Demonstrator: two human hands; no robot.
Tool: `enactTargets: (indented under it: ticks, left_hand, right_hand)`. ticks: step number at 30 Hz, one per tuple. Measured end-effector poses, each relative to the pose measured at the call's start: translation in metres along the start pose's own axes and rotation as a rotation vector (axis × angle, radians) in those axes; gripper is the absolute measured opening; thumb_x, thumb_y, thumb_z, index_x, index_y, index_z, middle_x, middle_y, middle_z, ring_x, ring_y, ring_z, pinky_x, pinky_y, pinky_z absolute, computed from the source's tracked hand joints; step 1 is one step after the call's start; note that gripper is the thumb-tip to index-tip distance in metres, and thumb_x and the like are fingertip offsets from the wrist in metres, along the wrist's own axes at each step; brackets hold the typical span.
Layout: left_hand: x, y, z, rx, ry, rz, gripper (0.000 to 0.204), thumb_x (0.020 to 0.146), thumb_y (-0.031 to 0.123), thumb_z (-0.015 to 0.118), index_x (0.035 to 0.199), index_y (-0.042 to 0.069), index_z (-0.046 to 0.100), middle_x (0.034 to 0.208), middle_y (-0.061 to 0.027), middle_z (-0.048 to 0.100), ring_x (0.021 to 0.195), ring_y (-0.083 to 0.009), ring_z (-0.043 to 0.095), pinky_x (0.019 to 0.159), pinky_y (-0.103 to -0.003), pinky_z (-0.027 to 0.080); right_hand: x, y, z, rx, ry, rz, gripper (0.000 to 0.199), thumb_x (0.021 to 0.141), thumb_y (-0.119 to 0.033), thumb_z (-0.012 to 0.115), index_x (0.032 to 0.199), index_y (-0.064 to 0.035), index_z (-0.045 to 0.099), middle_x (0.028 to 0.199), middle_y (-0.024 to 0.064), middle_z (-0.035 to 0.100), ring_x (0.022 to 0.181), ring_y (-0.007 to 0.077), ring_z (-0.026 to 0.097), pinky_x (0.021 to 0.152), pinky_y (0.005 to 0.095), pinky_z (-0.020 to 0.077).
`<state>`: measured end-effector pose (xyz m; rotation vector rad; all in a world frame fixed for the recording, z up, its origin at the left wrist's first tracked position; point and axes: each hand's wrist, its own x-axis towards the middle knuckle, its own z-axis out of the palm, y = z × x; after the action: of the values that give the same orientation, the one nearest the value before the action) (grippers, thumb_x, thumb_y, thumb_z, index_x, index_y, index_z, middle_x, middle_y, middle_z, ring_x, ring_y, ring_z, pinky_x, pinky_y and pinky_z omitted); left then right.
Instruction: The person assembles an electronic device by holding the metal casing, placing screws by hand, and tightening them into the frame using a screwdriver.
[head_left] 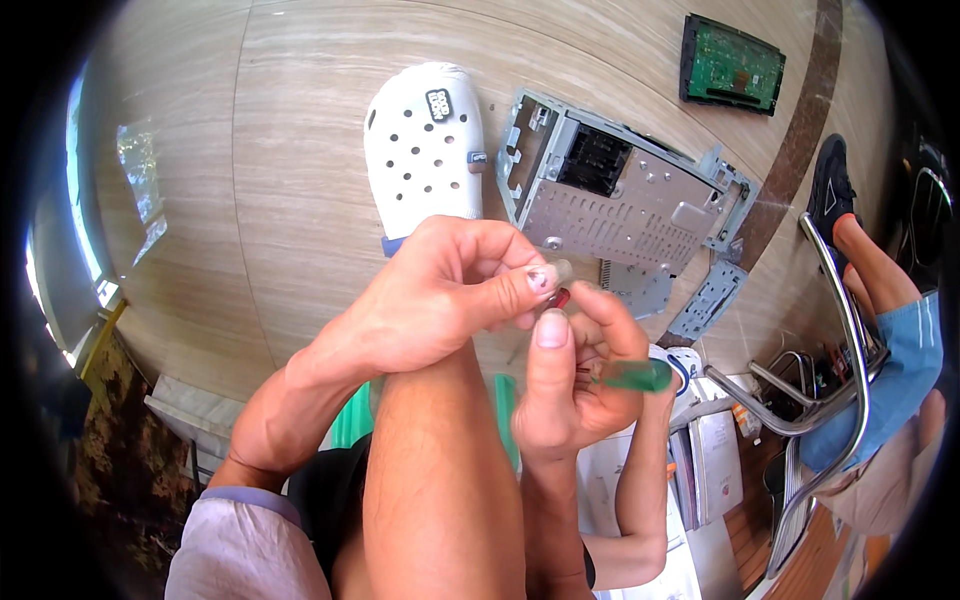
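Note:
My left hand is closed in a pinch, thumb against the fingers. At its fingertips shows a small red piece, too small to name, with my right hand's fingertips right beside it. My right hand is curled around a screwdriver with a translucent green handle; the handle sticks out to the right of the palm, and its tip is hidden. Both hands are above my bare raised knee. Beyond them lies a silvery metal chassis with slots and a black part set in it.
A white clog is on the tiled floor left of the chassis. A green circuit board lies far right, and a loose metal bracket nearer. At right, a person in blue shorts sits by a chrome chair frame. Papers lie lower right.

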<state>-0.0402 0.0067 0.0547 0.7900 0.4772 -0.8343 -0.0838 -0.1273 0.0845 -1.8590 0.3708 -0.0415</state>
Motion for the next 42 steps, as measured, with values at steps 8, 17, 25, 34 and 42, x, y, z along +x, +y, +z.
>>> enactTargets:
  ticks: [8,17,25,34,42]
  left_hand:
    - [-0.001,-0.002,-0.003,-0.059,-0.008,-0.003,0.019,0.099,0.018,0.065,0.090,0.001,0.068,0.075,0.0001,0.067,0.066,-0.0033,0.056,0.059,-0.020,0.044]
    - [-0.001,0.000,-0.006,-0.028,-0.026,0.003,0.021,0.098,0.021,0.067,0.088,0.003,0.069,0.076,-0.0012,0.069,0.065,-0.0042,0.056,0.059,-0.020,0.043]
    - [0.000,-0.004,-0.014,-0.063,-0.062,-0.004,0.022,0.098,0.024,0.067,0.091,0.004,0.070,0.080,-0.0035,0.073,0.072,-0.0051,0.064,0.062,-0.020,0.046]
    - [0.002,-0.006,-0.017,-0.108,-0.078,0.018,0.022,0.098,0.023,0.067,0.088,0.004,0.071,0.078,-0.0024,0.071,0.068,-0.0055,0.061,0.061,-0.020,0.046]
    - [0.005,-0.006,-0.022,-0.165,-0.118,0.010,0.023,0.098,0.022,0.067,0.088,0.002,0.072,0.077,-0.0032,0.070,0.066,-0.0063,0.060,0.060,-0.021,0.046]
  right_hand:
    - [0.003,-0.003,0.000,-0.158,-0.086,-0.044,0.020,0.085,0.001,0.076,0.104,-0.0014,0.072,0.080,0.0061,0.066,0.063,0.0118,0.060,0.060,0.0239,0.0482]
    - [-0.001,0.003,-0.004,-0.165,-0.058,-0.067,0.021,0.085,0.000,0.078,0.105,-0.0008,0.071,0.088,0.0084,0.069,0.066,0.0143,0.062,0.063,0.0263,0.0503]
    - [0.003,0.003,-0.007,-0.305,-0.104,-0.095,0.024,0.081,0.001,0.079,0.104,-0.0017,0.073,0.091,0.0091,0.070,0.075,0.0178,0.066,0.072,0.0285,0.0532]
    - [0.010,0.001,-0.012,-0.462,-0.195,-0.243,0.032,0.076,0.009,0.077,0.106,-0.0015,0.074,0.094,0.0100,0.068,0.079,0.0204,0.068,0.068,0.0299,0.0552]
    - [0.012,0.002,-0.006,-0.463,-0.185,-0.282,0.019,0.085,0.000,0.075,0.103,-0.0004,0.072,0.092,0.0099,0.068,0.075,0.0175,0.066,0.065,0.0281,0.0528]
